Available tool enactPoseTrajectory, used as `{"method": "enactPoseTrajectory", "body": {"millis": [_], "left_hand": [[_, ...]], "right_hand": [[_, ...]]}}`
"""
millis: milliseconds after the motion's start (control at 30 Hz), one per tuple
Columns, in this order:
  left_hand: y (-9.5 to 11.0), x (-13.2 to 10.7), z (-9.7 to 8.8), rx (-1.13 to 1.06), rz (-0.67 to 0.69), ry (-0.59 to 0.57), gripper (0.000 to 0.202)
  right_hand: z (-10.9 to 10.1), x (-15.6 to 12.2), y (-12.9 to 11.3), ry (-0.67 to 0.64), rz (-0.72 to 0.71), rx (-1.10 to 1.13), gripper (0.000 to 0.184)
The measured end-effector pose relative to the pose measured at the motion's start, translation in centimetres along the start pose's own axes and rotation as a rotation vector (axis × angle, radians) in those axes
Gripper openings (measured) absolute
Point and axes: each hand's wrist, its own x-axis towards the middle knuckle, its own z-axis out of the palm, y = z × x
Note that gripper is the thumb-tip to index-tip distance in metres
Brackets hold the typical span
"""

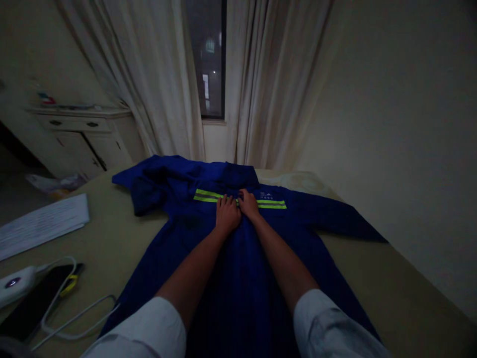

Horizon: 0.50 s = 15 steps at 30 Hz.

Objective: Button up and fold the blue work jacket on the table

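A dark blue jacket [179,248] with yellow-green stripes across the chest lies spread flat on a bed [112,233], sleeves out to both sides. My left hand [227,215] and my right hand [248,203] rest side by side on the jacket's front seam at the stripes, near the collar. The fingers of both hands are curled and pressed onto the cloth at the middle of the chest, pinching at the seam. What lies under the fingertips is too small to make out.
A folded white cloth or paper stack [40,223] lies at the bed's left edge. A white charger with a cable [22,281] and a dark flat device [37,303] sit at the near left. A cabinet [80,139], curtains [160,79] and a wall stand behind.
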Motion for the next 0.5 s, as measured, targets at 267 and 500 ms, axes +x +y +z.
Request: {"method": "enactPoseTrajectory", "body": {"millis": [267, 500], "left_hand": [[0.2, 0.02, 0.23, 0.009, -0.011, -0.006, 0.047], [0.16, 0.01, 0.25, 0.014, 0.013, -0.017, 0.05]], "right_hand": [[0.32, -0.87, 0.26, 0.026, -0.044, -0.297, 0.032], [0.46, -0.6, 0.5, 0.071, -0.068, -0.309, 0.036]]}}
